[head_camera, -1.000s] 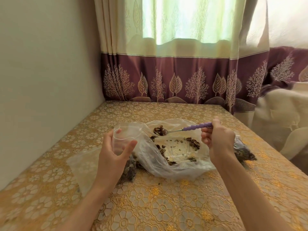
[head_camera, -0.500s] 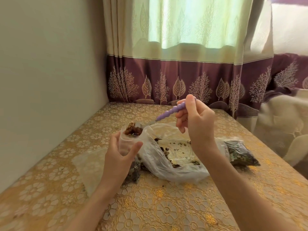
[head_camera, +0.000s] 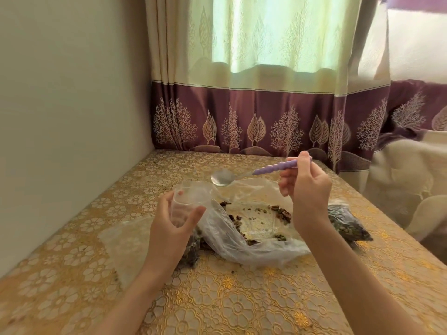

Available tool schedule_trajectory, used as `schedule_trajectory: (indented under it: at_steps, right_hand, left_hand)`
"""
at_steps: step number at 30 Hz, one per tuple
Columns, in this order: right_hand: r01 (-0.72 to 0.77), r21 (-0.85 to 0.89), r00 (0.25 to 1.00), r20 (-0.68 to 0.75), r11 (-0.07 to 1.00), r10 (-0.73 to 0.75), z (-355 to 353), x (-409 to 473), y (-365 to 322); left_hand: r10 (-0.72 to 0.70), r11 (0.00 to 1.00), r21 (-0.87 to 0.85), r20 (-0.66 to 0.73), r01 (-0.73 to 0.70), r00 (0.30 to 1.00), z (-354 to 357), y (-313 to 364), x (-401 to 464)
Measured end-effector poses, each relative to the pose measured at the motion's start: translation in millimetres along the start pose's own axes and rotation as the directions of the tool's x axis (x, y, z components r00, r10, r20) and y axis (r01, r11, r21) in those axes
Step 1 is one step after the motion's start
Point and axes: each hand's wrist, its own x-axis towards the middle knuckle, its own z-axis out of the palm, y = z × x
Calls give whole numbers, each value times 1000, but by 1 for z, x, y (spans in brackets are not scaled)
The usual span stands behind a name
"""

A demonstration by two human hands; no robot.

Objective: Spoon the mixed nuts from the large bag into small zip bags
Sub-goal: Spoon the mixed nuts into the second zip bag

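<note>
1. Head view: the left hand (head_camera: 169, 228) is raised a little above a table covered with a gold floral cloth (head_camera: 242, 305). Its thumb and fingers curl around the open top of a small zip bag (head_camera: 188, 201), which stands upright in its grip.
2. The lower part of the small zip bag, below the left palm, looks dark with nuts, though the hand hides most of it.
3. The right hand (head_camera: 307, 189) is held higher, to the right of the left hand. Its thumb and fingers pinch the far end of a spoon (head_camera: 254, 174) with a purple beaded handle.
4. The spoon points left from the right hand. Its metal bowl is bare and hangs just above and to the right of the small bag's mouth, not touching it.
5. The large bag (head_camera: 256, 228), clear and crumpled, lies open on the cloth between the two hands and below the spoon. It touches the small zip bag at the left hand.
6. Mixed nuts (head_camera: 280, 212) are scattered thinly inside the large bag, mostly just left of the right wrist and along the fold near the left hand.
7. A filled bag (head_camera: 348, 226) of dark nuts lies on the cloth to the right of the right forearm.
8. A flat clear bag (head_camera: 125, 243) lies on the cloth to the left of the left wrist.
9. Beyond both hands hangs a curtain (head_camera: 266, 117), cream above and purple with tree patterns below; a plain wall (head_camera: 72, 105) stands to the left.
</note>
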Motion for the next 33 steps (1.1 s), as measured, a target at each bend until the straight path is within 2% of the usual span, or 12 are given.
schedule_trajectory:
  at_steps: [4, 10, 15, 23, 27, 33]
  right_hand:
    - [-94, -174, 994, -68, 980, 83, -23, 5, 22]
    - [-133, -340, 991, -37, 931, 128, -43, -1, 44]
    - [-232, -322, 972, -43, 918, 231, -44, -1, 53]
    - [-336, -219, 934, 44, 916, 354, -39, -9, 58]
    - [-367, -191, 927, 2, 910, 375, -41, -10, 59]
    - [-332, -186, 943, -105, 925, 317, -45, -6, 58]
  left_hand:
    - [2, 1000, 2, -10, -2, 1000, -1, -1, 0]
    - [4, 1000, -18, -15, -4, 1000, -1, 4, -1]
    - [3, 1000, 8, -6, -3, 1000, -3, 3, -2]
    - [9, 1000, 9, -7, -9, 1000, -4, 1, -3]
    - [7, 1000, 1, -11, -7, 1000, -5, 2, -3]
    - [7, 1000, -8, -4, -7, 1000, -4, 3, -4]
